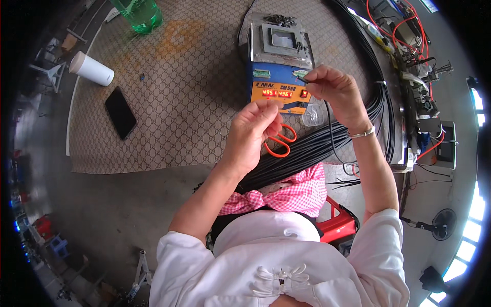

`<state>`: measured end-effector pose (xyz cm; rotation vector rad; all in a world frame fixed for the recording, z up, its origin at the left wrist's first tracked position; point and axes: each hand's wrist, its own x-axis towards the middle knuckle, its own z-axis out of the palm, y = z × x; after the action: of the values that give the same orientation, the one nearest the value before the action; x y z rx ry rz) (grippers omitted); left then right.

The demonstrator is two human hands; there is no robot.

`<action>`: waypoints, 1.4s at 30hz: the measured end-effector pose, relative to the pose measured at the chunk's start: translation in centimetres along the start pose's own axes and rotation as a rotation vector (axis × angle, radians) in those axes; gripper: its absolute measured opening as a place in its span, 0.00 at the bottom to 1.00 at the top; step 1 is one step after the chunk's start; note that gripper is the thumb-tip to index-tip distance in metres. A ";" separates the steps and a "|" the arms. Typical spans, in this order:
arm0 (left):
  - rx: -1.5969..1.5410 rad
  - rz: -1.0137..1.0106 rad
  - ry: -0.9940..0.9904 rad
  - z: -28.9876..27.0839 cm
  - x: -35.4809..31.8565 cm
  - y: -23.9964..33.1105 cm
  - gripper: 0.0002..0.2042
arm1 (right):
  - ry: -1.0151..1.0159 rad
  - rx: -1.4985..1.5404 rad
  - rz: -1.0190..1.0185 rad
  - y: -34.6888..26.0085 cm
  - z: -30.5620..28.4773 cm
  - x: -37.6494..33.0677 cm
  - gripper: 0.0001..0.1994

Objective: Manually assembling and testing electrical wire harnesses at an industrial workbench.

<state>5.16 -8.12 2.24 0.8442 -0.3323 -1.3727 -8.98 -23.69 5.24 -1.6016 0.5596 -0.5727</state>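
Right hand: I am pinching one thin black cable near its end, above the blue-and-orange solder pot.
Left hand: I am gripping one pair of orange-handled scissors, fingers closed.
Count: one thick bundle of black cables is lying across my lap.
Around: one black phone, one white cup, one green bottle are resting on the patterned mat.

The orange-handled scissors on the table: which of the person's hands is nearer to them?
Left. The left hand sits right over the orange-handled scissors, covering part of them; the right hand is raised farther away, pinching a thin black cable.
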 end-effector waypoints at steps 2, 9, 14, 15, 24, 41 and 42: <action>-0.039 0.007 -0.011 0.0 0.3 0.1 0.08 | 0.023 -0.067 -0.032 -0.2 0.6 -0.3 0.07; -0.199 -0.036 -0.027 -0.1 1.4 0.6 0.11 | 0.065 -0.353 -0.176 -0.8 2.4 -0.8 0.06; -0.198 -0.051 -0.028 -0.4 1.5 0.7 0.11 | 0.088 -0.453 -0.221 -0.5 3.0 -1.1 0.06; -0.203 -0.058 -0.026 -0.5 1.5 0.7 0.11 | 0.083 -0.477 -0.237 -0.5 3.1 -1.1 0.06; -0.219 -0.107 -0.045 -1.0 1.5 0.6 0.12 | 0.113 -0.540 -0.262 -0.4 3.6 -1.3 0.07; -0.225 -0.150 -0.025 0.2 0.1 -0.7 0.13 | 0.157 0.241 0.111 1.7 4.4 -5.0 0.07; -0.214 -0.152 -0.028 0.3 0.0 -0.8 0.13 | 0.154 0.288 0.128 2.2 4.3 -5.4 0.07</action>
<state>4.34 -8.24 1.88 0.6833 -0.1410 -1.5321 -10.30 -17.17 2.44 -1.2483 0.6578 -0.6529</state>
